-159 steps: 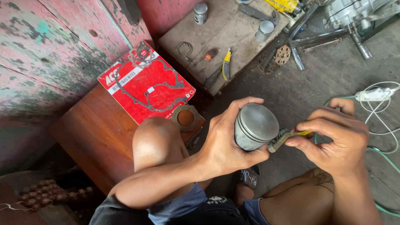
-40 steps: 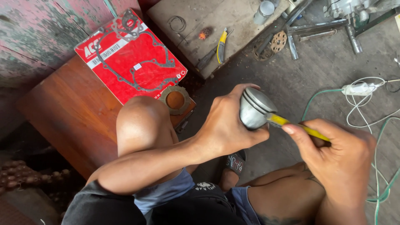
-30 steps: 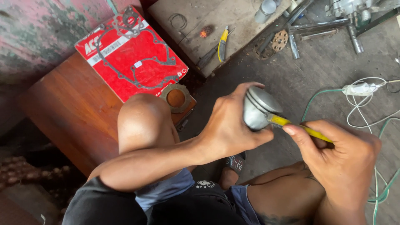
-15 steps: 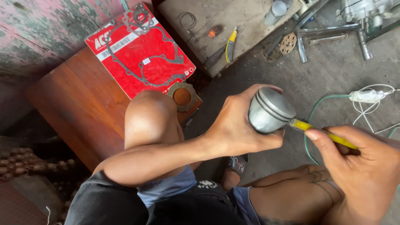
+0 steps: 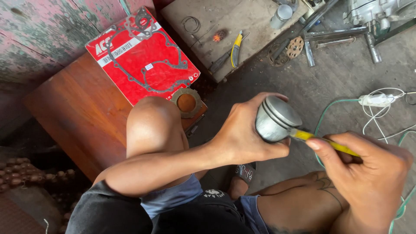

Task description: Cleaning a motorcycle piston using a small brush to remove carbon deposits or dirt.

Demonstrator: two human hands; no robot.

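Observation:
My left hand (image 5: 245,134) grips a grey metal piston (image 5: 276,118), its ringed crown turned up and to the right. My right hand (image 5: 368,173) holds a thin yellow-handled tool (image 5: 327,142) whose tip meets the piston's side near the bottom. Both hands hover above my bent knees (image 5: 151,123), over a dark concrete floor.
A red gasket pack (image 5: 143,58) and a round brown ring (image 5: 186,102) lie on a wooden bench (image 5: 82,112) at the left. A grey board (image 5: 229,26) carries pliers (image 5: 235,45) and small parts. Metal rods, a sprocket (image 5: 296,46) and engine parts lie top right; white and green cables (image 5: 381,102) at right.
Over the earlier frames both hands with the piston drifted right in view. The tool's tip stays against the piston's side, and the piston's crown has tilted a little more rightward.

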